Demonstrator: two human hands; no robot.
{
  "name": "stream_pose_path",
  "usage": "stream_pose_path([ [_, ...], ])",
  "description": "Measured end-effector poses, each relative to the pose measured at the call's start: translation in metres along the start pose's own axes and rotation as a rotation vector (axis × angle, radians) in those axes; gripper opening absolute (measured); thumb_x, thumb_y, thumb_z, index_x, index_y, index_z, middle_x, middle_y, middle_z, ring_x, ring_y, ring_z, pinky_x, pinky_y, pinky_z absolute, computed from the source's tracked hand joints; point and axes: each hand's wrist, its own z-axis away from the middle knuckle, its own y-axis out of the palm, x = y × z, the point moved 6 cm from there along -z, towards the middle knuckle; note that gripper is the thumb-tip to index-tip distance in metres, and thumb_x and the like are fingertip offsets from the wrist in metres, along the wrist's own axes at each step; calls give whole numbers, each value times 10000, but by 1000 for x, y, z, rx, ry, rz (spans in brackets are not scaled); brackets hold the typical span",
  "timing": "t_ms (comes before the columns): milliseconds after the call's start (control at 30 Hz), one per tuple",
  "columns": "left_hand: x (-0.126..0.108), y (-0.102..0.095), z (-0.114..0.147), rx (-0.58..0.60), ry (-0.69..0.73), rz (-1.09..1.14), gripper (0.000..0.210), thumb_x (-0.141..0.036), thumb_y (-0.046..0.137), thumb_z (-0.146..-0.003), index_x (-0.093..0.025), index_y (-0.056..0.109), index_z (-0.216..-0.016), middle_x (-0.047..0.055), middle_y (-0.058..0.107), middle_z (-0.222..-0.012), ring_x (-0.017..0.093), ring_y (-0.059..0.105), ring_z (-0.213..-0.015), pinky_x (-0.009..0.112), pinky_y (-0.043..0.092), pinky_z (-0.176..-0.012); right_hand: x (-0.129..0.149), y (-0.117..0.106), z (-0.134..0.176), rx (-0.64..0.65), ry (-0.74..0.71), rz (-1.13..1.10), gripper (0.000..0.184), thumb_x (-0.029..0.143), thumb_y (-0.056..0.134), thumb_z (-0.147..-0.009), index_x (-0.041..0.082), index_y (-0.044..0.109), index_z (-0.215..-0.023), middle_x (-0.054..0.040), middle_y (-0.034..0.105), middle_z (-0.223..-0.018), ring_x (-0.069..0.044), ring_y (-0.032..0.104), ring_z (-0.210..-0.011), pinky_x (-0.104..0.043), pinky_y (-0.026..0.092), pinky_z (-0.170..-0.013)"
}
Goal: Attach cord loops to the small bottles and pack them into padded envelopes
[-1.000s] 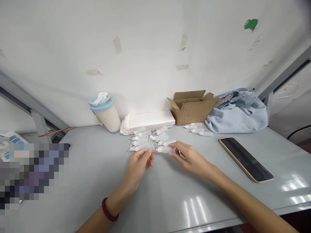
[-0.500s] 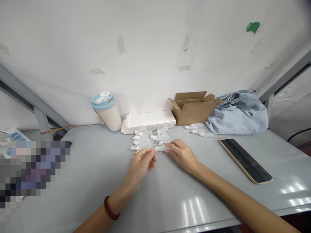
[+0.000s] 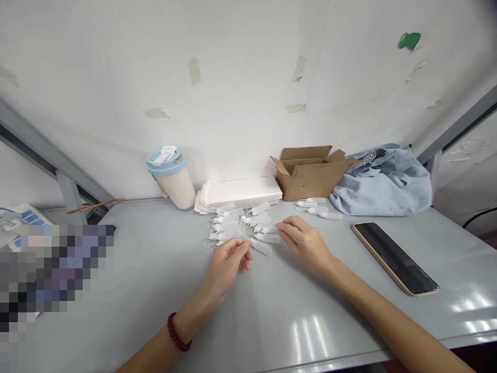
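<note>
Small translucent plastic squeeze bottles with thin loops at their caps lie in a cluster (image 3: 227, 226) on the table. My left hand (image 3: 232, 259) is closed, thumb and forefinger pinched at the cap end of the nearest squeeze bottle (image 3: 261, 247), which points to the right. My right hand (image 3: 308, 243) has its fingertips drawn together at the base end of another squeeze bottle (image 3: 267, 228). Between the hands lies one more bottle (image 3: 268, 238), apart from my fingers. Part of the cluster is hidden behind my left hand.
Behind the cluster is a stack of white flat trays (image 3: 244, 190). A blue-lidded cup (image 3: 173, 181) stands left, an open cardboard box (image 3: 310, 178) and a blue cloth bag (image 3: 384, 184) right. Several bottles (image 3: 322, 211) lie before the box. A phone (image 3: 396, 259) lies at right.
My right hand has moved right, away from the bottle by my left hand. That bottle now tilts toward me at its base end. My left hand has barely moved.
</note>
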Motion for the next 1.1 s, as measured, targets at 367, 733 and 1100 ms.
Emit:
stream_pose_path([
  [367,3,0,0,-1,-5,-12,225,-362,527,-795,-161,619,-834,-22,555,-658,94,504,-554,228,394,-547,-102,-37,3,352,467,526,275,79,430,-852,152,644,-1009,-110,638,-1024,-247,541,-997,-272,403,-590],
  [733,13,20,6,293,-124,-130,226,-332,540,-804,-131,612,-880,85,682,-806,146,620,-589,228,409,-462,-112,-30,17,629,560,457,309,36,465,-759,134,674,-965,-133,641,-995,-264,592,-941,-276,368,-601],
  [1100,11,11,1,190,-55,-135,327,-276,540,-806,-170,590,-1112,114,604,-1194,219,629,-947,337,500,-755,-62,-33,-5,241,286,28,192,223,497,-831,140,606,-965,-105,638,-971,-219,611,-830,-313,467,-690],
])
